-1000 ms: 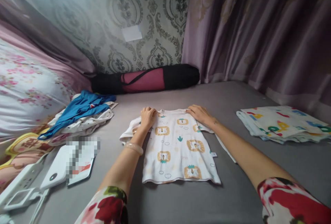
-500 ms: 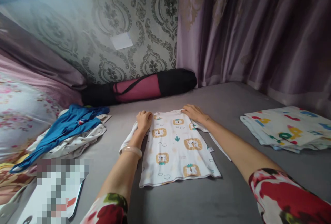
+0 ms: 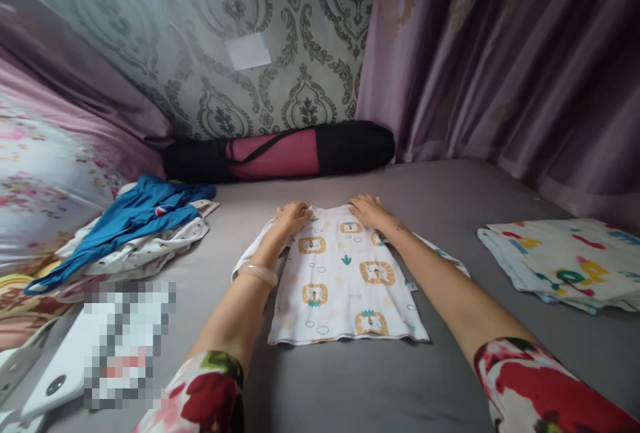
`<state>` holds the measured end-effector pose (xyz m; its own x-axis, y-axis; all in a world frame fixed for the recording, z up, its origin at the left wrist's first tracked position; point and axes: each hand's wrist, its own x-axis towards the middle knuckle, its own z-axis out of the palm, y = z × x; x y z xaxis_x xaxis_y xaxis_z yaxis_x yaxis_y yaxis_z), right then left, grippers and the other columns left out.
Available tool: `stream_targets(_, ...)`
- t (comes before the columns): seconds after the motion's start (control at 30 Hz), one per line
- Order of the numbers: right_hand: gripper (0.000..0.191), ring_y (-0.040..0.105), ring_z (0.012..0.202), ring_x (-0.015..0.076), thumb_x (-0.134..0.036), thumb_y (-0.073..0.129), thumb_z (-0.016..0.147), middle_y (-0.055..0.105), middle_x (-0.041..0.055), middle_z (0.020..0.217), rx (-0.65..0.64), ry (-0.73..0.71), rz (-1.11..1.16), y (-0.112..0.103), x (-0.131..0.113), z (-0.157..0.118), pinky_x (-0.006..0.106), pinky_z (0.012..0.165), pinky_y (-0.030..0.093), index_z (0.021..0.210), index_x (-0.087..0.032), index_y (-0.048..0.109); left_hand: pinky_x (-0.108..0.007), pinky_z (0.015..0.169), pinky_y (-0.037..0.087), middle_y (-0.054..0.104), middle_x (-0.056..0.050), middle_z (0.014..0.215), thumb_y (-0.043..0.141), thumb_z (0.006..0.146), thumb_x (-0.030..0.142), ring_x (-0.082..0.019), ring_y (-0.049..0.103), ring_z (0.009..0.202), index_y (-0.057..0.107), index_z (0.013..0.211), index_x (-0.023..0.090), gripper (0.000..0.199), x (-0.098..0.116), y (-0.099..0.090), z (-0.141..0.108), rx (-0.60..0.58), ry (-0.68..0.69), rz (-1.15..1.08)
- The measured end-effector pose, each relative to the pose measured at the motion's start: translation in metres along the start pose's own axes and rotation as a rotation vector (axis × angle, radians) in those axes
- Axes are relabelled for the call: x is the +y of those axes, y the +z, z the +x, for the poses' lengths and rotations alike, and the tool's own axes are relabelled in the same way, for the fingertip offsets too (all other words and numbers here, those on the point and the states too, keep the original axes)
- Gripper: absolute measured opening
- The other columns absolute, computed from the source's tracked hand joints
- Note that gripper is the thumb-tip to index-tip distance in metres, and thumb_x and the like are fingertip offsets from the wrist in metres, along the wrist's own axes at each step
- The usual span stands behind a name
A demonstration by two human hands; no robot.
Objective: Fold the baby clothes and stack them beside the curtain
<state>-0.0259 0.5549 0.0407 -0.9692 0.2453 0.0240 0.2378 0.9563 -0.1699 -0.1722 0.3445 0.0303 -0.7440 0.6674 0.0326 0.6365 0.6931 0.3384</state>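
Observation:
A small white long-sleeved shirt (image 3: 336, 286) with orange lion faces lies front up on the grey bed sheet, its neck away from me and its hem towards me. My left hand (image 3: 293, 218) rests flat on the shirt's left shoulder, fingers apart. On the opposite shoulder lies my right hand (image 3: 369, 210), also with spread fingers pressing the cloth. Both sleeves stick out sideways, partly covered by my forearms. A small tag shows on the right side seam.
At left lie a heap of clothes with a blue garment (image 3: 145, 210) on top and a partly blurred white phone-like object (image 3: 67, 360). Folded printed cloths (image 3: 570, 260) are stacked at right. A black and pink long bag (image 3: 280, 153) lies along the wall.
My fingers have gone from bunched at the shoulders to spread flatter on the shirt. The right sleeve now sits further out. The view has tilted down slightly.

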Motion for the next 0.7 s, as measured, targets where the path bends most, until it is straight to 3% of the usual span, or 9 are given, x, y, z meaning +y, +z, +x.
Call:
stream_targets(0.1, 0.033, 0.046, 0.116, 0.0271, -0.03, 0.039, 0.1, 0.057, 0.0104, 0.123, 0.03, 0.019, -0.029, 0.007, -0.004, 0.002, 0.039, 0.095, 0.032, 0.123, -0.02, 0.06, -0.035, 0.087, 0.036, 0.067, -0.01, 0.116, 0.048, 0.092, 0.039, -0.027, 0.057, 0.11, 0.065, 0.113, 0.019, 0.034, 0.002, 0.005, 0.002, -0.002, 0.01, 0.002)
stream_targets(0.3, 0.03, 0.046, 0.11, 0.0265, -0.029, 0.036, 0.101, 0.056, 0.0111, 0.119, 0.179, 0.028, -0.094, 0.021, -0.006, 0.0, 0.036, 0.09, 0.033, 0.116, -0.019, 0.06, -0.038, 0.089, 0.035, 0.065, -0.011, 0.113, 0.042, 0.096, 0.035, -0.027, 0.055, 0.111, 0.063, 0.11, 0.021, 0.029, 0.002, 0.015, -0.006, 0.147, 0.031, 0.065)
stream_targets(0.43, 0.031, 0.046, 0.11, 0.0266, -0.03, 0.035, 0.101, 0.056, 0.011, 0.119, 0.153, 0.047, -0.11, 0.026, -0.006, 0.001, 0.036, 0.089, 0.033, 0.118, -0.019, 0.059, -0.04, 0.092, 0.034, 0.065, -0.012, 0.115, 0.039, 0.097, 0.035, -0.027, 0.055, 0.112, 0.06, 0.112, 0.021, 0.029, 0.009, 0.016, -0.011, 0.133, -0.006, 0.085)
stream_targets(0.57, 0.032, 0.046, 0.113, 0.0267, -0.032, 0.035, 0.102, 0.055, 0.0114, 0.124, 0.111, 0.08, -0.106, 0.023, -0.006, 0.001, 0.038, 0.091, 0.033, 0.122, -0.021, 0.057, -0.043, 0.097, 0.032, 0.069, -0.012, 0.11, 0.043, 0.092, 0.05, -0.029, 0.059, 0.109, 0.06, 0.111, 0.02, 0.039, 0.009, 0.0, -0.009, 0.041, -0.087, 0.075)
stream_targets(0.7, 0.032, 0.047, 0.115, 0.0286, -0.026, 0.035, 0.1, 0.056, 0.0131, 0.123, 0.115, 0.106, -0.124, 0.012, -0.016, -0.002, 0.041, 0.093, 0.032, 0.121, -0.018, 0.057, -0.045, 0.1, 0.031, 0.071, -0.015, 0.105, 0.033, 0.091, 0.061, -0.032, 0.06, 0.109, 0.065, 0.096, 0.017, 0.055, -0.013, -0.029, -0.01, -0.083, -0.214, 0.052)
